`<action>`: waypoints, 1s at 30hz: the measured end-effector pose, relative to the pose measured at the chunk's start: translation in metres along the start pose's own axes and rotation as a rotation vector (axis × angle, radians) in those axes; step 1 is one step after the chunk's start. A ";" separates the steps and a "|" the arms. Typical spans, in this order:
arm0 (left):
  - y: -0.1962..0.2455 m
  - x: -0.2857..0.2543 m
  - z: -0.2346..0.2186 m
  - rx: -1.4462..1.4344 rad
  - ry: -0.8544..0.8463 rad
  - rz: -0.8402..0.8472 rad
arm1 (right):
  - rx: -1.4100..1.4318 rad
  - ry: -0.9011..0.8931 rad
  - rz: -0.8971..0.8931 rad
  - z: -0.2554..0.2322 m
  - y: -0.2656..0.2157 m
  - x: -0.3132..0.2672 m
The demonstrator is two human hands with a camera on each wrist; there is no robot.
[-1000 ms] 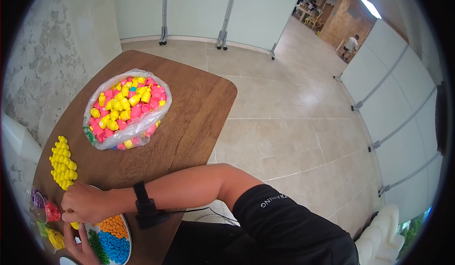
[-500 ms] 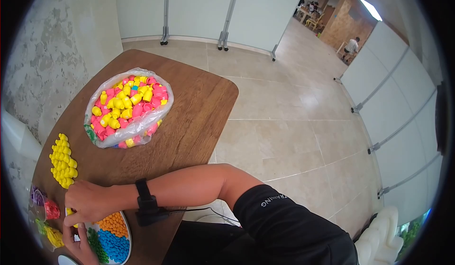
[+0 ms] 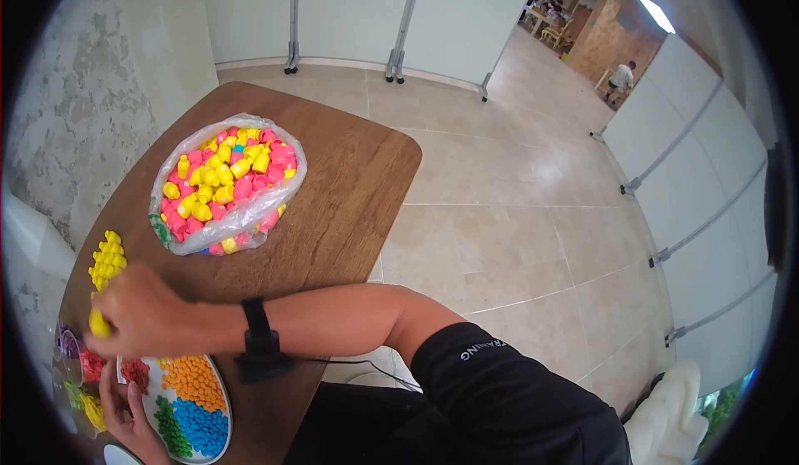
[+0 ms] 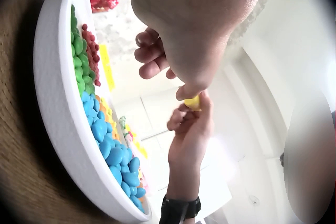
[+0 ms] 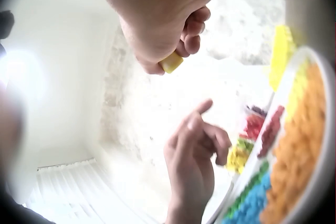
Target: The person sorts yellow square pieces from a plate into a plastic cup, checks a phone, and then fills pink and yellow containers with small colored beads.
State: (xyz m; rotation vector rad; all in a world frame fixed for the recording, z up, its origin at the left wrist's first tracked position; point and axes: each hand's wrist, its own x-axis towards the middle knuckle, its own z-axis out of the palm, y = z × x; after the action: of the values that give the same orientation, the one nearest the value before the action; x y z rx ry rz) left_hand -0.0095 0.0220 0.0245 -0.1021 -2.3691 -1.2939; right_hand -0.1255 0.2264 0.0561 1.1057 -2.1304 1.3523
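My right hand (image 3: 146, 315) pinches a small yellow bottle-shaped piece (image 3: 99, 324) between thumb and curled fingers. It hovers over the table's left side, by a cluster of matching yellow pieces (image 3: 108, 259). In the right wrist view the yellow piece (image 5: 171, 63) shows at the thumb's tip. Lower down, my left hand (image 3: 133, 422) has loosely bent fingers with nothing between them, beside a white dish (image 3: 228, 432). Small smooth pieces, sorted by colour, fill the dish: orange (image 3: 193, 382), blue (image 3: 200, 428), green (image 3: 171, 425), red (image 3: 135, 372) and some yellow.
A clear plastic bag (image 3: 287, 186) full of pink and yellow bottle-shaped pieces stands open on the brown table (image 3: 349, 182). Along the left edge are clear containers with red bits (image 3: 91, 367), purple bits (image 3: 66, 344) and yellow pieces (image 3: 93, 413). A cable runs from the right wristband (image 3: 261, 336).
My right hand has moved up and left, away from the left hand, taking the yellow piece along. The dish's red pieces have come into view. The left hand stays near the dish.
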 end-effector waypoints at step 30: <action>0.020 0.004 -0.004 0.243 0.104 0.140 | -0.888 0.192 0.548 -0.100 0.105 0.020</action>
State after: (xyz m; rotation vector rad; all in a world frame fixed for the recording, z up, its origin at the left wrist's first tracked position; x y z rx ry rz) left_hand -0.0066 0.0290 0.0438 -0.1213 -2.3622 -0.9181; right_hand -0.2285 0.3304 0.0549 0.0428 -2.5365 0.4846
